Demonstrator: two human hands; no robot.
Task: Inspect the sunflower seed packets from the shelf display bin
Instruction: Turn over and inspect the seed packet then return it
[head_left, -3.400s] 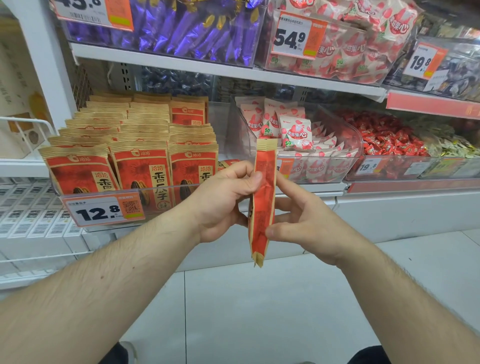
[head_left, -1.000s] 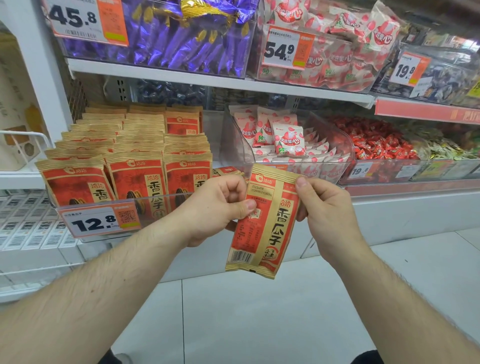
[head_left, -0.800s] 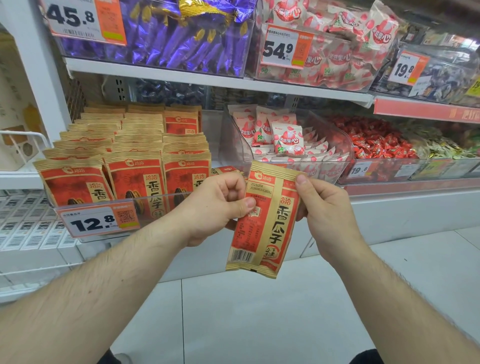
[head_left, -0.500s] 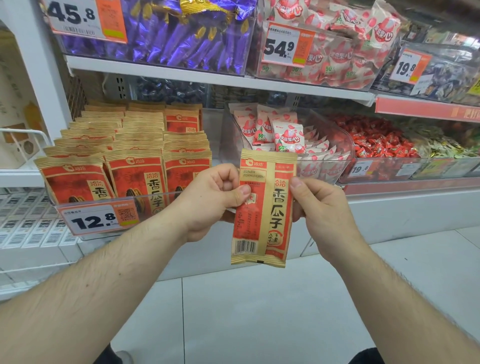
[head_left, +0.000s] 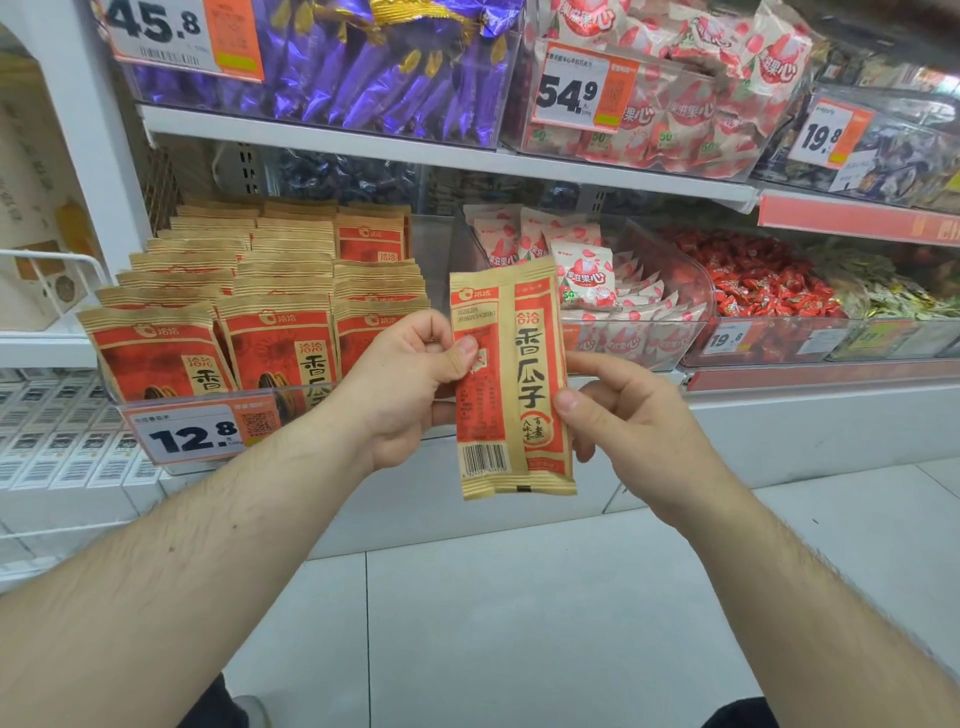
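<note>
A tan and red sunflower seed packet (head_left: 511, 379) stands upright in front of the shelf, its back side with a barcode facing me. My left hand (head_left: 400, 387) pinches its left edge with the thumb on the face. Along the right edge, my right hand (head_left: 628, 421) grips it, thumb in front and fingers behind. To the left, the clear display bin (head_left: 171, 402) holds several rows of the same packets (head_left: 280, 291), with a 12.8 price tag (head_left: 200, 434) on its front.
A bin of white and red snack packs (head_left: 582, 275) sits right behind the held packet, with a bin of red candies (head_left: 763, 283) further right. The upper shelf carries purple wrapped sweets (head_left: 363, 73) and more bins. Grey floor tiles (head_left: 519, 623) lie below.
The packet has turned from edge-on to facing me, then from tilted to upright. My right hand has slid from its upper right corner down to the middle of the right edge.
</note>
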